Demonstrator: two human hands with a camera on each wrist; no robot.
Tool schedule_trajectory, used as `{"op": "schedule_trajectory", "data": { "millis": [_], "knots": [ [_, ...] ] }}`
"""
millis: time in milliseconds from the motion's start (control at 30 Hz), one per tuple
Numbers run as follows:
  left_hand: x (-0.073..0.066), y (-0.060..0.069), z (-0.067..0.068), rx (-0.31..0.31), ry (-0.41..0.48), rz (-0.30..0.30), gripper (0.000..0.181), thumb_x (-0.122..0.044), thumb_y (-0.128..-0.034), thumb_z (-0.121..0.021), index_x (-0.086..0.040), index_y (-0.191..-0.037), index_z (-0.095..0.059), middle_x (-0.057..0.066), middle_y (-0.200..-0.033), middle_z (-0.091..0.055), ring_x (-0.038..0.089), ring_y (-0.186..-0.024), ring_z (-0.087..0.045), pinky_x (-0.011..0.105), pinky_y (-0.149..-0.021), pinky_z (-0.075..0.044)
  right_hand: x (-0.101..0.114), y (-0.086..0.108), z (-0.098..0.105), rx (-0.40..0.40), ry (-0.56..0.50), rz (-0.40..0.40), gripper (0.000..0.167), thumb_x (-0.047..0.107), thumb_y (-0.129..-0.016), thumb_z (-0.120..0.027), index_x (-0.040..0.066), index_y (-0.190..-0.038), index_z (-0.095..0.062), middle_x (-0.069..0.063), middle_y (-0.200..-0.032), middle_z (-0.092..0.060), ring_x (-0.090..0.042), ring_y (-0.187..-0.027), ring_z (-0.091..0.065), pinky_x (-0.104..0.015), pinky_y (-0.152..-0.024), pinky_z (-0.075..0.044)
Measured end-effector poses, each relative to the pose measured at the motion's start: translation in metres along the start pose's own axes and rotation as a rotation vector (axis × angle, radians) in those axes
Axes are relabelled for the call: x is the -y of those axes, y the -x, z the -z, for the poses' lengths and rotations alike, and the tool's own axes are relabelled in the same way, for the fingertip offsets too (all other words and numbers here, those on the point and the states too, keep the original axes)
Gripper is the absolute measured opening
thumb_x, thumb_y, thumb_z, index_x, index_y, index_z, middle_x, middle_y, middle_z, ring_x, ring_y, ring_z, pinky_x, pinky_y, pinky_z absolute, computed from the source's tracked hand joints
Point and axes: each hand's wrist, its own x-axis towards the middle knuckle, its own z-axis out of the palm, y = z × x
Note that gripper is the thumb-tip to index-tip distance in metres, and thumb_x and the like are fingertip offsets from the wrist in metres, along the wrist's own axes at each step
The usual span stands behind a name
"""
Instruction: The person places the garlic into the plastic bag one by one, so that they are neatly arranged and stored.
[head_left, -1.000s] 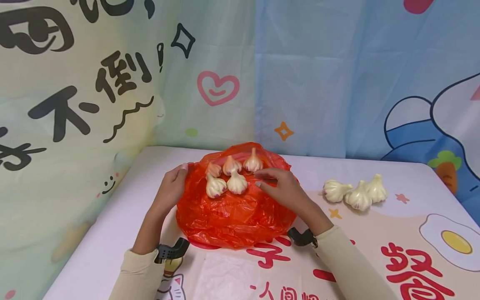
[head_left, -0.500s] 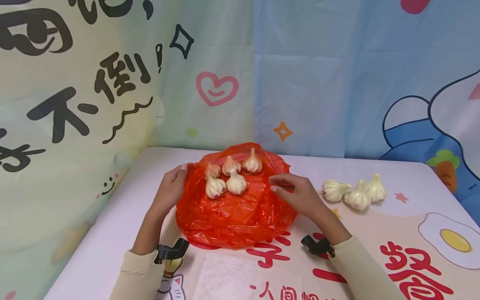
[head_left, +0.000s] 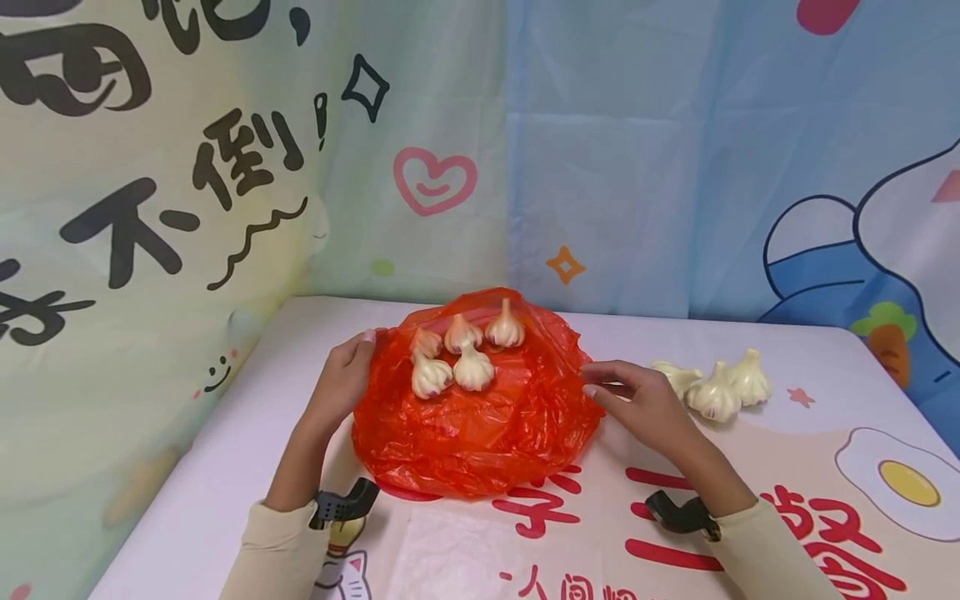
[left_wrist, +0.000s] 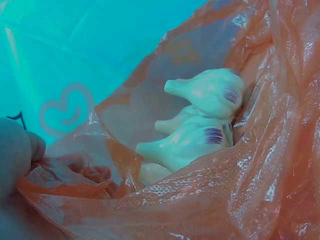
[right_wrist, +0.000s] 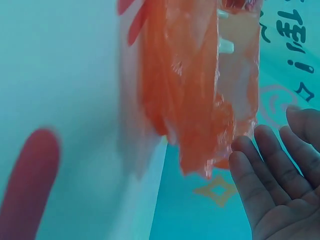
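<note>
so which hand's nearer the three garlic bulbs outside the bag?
Right. The right hand is just left of the three bulbs, hiding part of one in the head view. The left hand, farther off, grips the red bag by its left edge.

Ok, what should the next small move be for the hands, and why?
I'd probably move the right hand over to the three loose garlic bulbs on the table: it looks empty beside the red bag, whose edge the left hand holds, with five other bulbs inside.

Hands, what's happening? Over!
Left hand gripping thin red plastic bag. Right hand empty, nearby. Five round white garlic bulbs visible inside; three loose bulbs outside. No blockage seen.
</note>
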Motion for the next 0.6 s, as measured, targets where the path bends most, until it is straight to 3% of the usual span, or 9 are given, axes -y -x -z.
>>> {"op": "schedule_trajectory", "data": {
  "millis": [267,500,600],
  "knots": [
    [-0.001,0.001,0.001,-0.003,-0.008,0.003,0.056,-0.047,-0.1041,-0.033,-0.010,-0.143,-0.047,0.010,-0.139,-0.052,0.030,-0.122,-0.052,0.047,-0.098,-0.045,-0.012,0.018,0.014,0.001,0.080,0.027,0.030,0.012,-0.089,-0.071,0.005,-0.118,-0.068,-0.009,-0.113,-0.068,-0.026,-0.103,-0.065,-0.035,-0.082,-0.055],
    [0.002,0.000,0.000,0.002,-0.010,0.005,0.057,-0.047,-0.1044,-0.032,-0.009,-0.145,-0.045,0.011,-0.141,-0.050,0.030,-0.127,-0.048,0.048,-0.103,-0.041,-0.019,0.037,0.033,-0.037,0.150,0.001,0.029,0.011,-0.089,-0.071,0.005,-0.118,-0.068,-0.008,-0.111,-0.069,-0.025,-0.101,-0.066,-0.018,-0.079,-0.052],
    [0.002,-0.001,-0.002,-0.003,-0.013,0.018,0.058,-0.049,-0.1038,-0.033,-0.010,-0.144,-0.047,0.010,-0.140,-0.051,0.030,-0.124,-0.050,0.047,-0.100,-0.044,-0.022,0.045,0.041,-0.054,0.159,-0.010,0.030,0.009,-0.089,-0.071,0.003,-0.119,-0.067,-0.010,-0.111,-0.069,-0.017,-0.100,-0.066,-0.012,-0.077,-0.049]
  ]
}}
